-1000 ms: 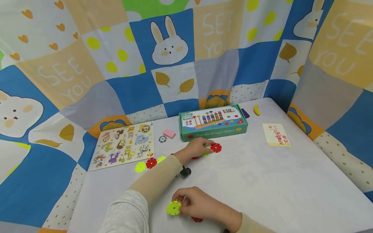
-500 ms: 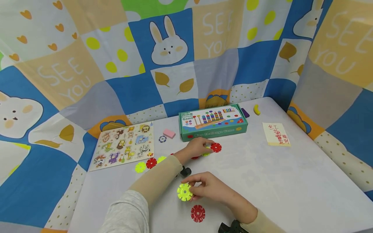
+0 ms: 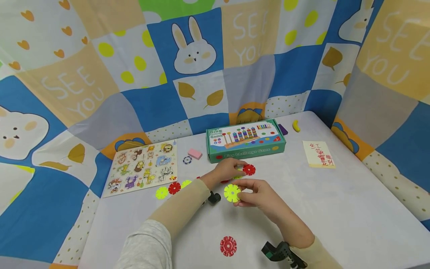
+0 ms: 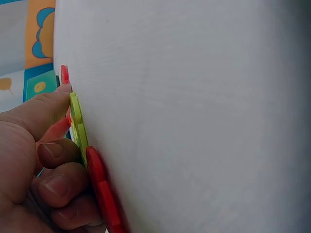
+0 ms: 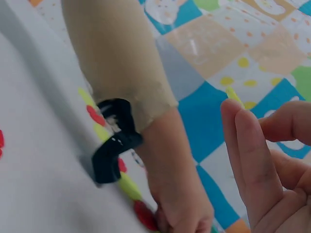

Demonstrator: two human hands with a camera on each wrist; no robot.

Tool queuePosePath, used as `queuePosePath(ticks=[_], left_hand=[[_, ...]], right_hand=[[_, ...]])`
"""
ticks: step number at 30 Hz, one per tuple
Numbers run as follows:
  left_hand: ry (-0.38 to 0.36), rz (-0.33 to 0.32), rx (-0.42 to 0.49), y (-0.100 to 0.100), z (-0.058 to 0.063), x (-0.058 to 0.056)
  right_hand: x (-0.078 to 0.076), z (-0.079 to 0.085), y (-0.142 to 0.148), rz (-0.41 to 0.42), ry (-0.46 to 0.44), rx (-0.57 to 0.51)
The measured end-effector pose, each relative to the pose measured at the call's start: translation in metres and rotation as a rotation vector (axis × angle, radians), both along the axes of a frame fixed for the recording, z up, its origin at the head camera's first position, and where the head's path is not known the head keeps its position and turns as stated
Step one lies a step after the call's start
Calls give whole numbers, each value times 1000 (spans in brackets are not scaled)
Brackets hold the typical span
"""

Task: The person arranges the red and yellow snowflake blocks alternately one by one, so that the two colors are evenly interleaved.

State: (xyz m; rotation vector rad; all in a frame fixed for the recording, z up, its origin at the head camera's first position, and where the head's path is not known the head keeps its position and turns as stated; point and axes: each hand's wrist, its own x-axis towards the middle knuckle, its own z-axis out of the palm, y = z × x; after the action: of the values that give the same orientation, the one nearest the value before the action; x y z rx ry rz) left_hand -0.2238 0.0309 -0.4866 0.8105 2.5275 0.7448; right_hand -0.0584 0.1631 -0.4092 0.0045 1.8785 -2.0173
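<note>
My right hand point(image 3: 260, 196) pinches a yellow-green notched plastic flower disc point(image 3: 231, 193) by its right edge, above the table. Edge-on, this disc shows past the fingertips in the right wrist view. Beyond it, my left hand point(image 3: 226, 172) rests at the right end of a row of alternating red and yellow-green discs. Its thumb and index finger close around the left edge of the end red disc point(image 3: 249, 170). Under those fingers, a yellow-green disc point(image 4: 78, 124) and a red disc point(image 4: 102, 189) lie flat. The left forearm hides the row's middle.
A loose red disc point(image 3: 228, 246) lies near the front. Behind the hands stand a green game box point(image 3: 246, 142), a pink block point(image 3: 195, 154) and a blue-white chip point(image 3: 187, 160). An animal puzzle board point(image 3: 142, 168) lies left; a toy banana point(image 3: 295, 126) and paper note point(image 3: 318, 154) are right.
My right hand has carried the yellow-green disc forward and to the right, up near the left hand, uncovering the loose red disc. The left hand has stayed in place.
</note>
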Motion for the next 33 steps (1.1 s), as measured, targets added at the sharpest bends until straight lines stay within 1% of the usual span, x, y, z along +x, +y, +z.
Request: queuePosePath(ticks=[4, 6, 9, 15, 18, 23, 25, 27, 30, 33], left_hand=[[-7, 16, -26, 0, 4, 2], [-5, 21, -34, 0, 4, 2], [8, 21, -36, 0, 2, 0], [16, -1, -19, -1, -1, -2], [22, -1, -29, -1, 0, -2], [11, 0, -46, -1, 2, -2], [1, 0, -47, 0, 2, -2], [-3, 3, -45, 0, 3, -1], [-9, 4, -46, 1, 3, 0], [-12, 6, -51, 1, 2, -1]], right_hand=[[-7, 5, 11, -92, -9, 25], [-12, 5, 17, -125, -8, 36], [-17, 4, 28, -150, 6, 55], [-32, -4, 52, -173, 43, 105], [-43, -10, 64, -196, 40, 163], [-66, -26, 80, -248, -21, 311], [-73, -33, 84, -253, -43, 380], [-80, -41, 88, -253, -63, 428], [-86, -52, 92, -218, -70, 517], [-91, -60, 93, -177, -57, 573]])
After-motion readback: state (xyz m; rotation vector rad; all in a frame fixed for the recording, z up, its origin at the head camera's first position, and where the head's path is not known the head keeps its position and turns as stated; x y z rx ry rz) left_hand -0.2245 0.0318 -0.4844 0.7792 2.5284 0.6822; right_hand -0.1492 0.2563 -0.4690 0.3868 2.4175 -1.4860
